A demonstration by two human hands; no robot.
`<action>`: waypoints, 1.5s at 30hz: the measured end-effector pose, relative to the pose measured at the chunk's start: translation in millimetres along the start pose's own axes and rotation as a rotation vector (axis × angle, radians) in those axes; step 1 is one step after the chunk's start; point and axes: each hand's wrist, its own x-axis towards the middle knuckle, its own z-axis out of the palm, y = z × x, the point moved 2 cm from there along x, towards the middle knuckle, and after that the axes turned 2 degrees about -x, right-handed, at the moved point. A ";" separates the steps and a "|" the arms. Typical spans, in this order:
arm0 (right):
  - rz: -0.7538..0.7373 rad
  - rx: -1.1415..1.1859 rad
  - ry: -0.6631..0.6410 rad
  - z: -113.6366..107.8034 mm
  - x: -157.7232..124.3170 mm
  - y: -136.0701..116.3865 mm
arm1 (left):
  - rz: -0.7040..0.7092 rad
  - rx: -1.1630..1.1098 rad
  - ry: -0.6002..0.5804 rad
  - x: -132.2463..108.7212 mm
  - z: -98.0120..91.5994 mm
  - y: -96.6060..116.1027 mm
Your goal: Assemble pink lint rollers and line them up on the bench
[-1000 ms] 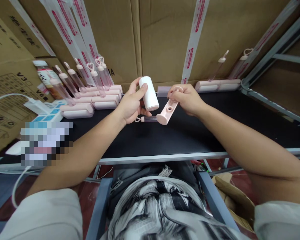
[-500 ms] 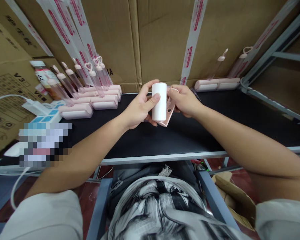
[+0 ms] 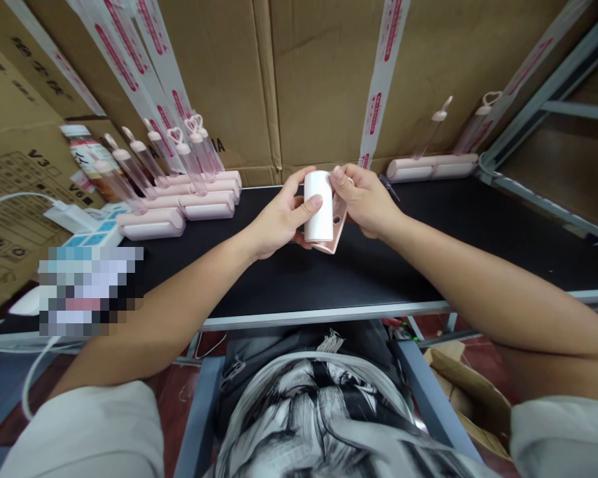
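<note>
My left hand (image 3: 278, 220) grips a white roll (image 3: 318, 206), thumb across its front, holding it upright above the black belt (image 3: 379, 265). My right hand (image 3: 366, 201) pinches a pink plastic holder (image 3: 335, 232) that lies right behind the roll, pressed against it. Most of the holder is hidden by the roll and my fingers.
Several finished pink rollers with clear handles (image 3: 179, 189) stand in rows at the belt's back left. Two more (image 3: 431, 166) lie at the back right. Taped cardboard boxes (image 3: 323, 79) form the back wall. A white power strip (image 3: 87, 222) sits at the left.
The white roll and the pink holder have come together: one second ago they were apart, the roll tilted. Now the roll stands upright against the holder, slightly lower.
</note>
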 end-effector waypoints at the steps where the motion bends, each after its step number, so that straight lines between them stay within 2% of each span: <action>1: -0.019 -0.008 0.014 0.6 -0.7 -2.0 | 0.017 0.027 -0.039 1.2 -0.5 -2.5; 6: -0.040 0.054 0.120 3.3 -7.3 -15.0 | 0.071 0.092 -0.181 12.1 -8.3 -17.1; 10: -0.040 0.069 0.134 3.9 -8.1 -14.2 | 0.144 0.154 -0.251 20.5 -14.8 -22.5; 14: -0.091 0.055 0.106 2.5 -3.0 -5.7 | 0.269 0.247 -0.246 21.0 -16.8 -23.2; 17: -0.141 0.031 0.080 0.2 0.6 -3.3 | 0.304 0.277 -0.235 17.8 -16.1 -22.0; 22: -0.230 -0.007 -0.047 -3.2 -0.6 -10.7 | 0.308 0.286 -0.183 14.2 -17.5 -16.2; 25: -0.307 -0.047 -0.082 -3.0 -5.7 -16.6 | 0.388 0.323 -0.176 15.1 -17.5 -17.3; 30: -0.380 -0.098 0.013 0.5 -15.8 -23.1 | 0.678 0.509 -0.151 20.0 -15.6 -29.5; 33: -0.400 -0.139 0.055 3.4 -18.5 -24.2 | 0.786 0.597 -0.171 23.4 -15.7 -36.9; 37: -0.409 -0.153 0.122 6.5 -17.5 -21.0 | 0.885 0.689 -0.188 25.4 -13.7 -40.5; 41: -0.457 -0.134 0.182 8.1 -18.3 -22.5 | 0.966 0.779 -0.154 25.2 -10.5 -37.0; 45: -0.501 -0.121 0.208 7.7 -24.2 -31.0 | 0.982 0.777 -0.118 26.1 -10.8 -34.7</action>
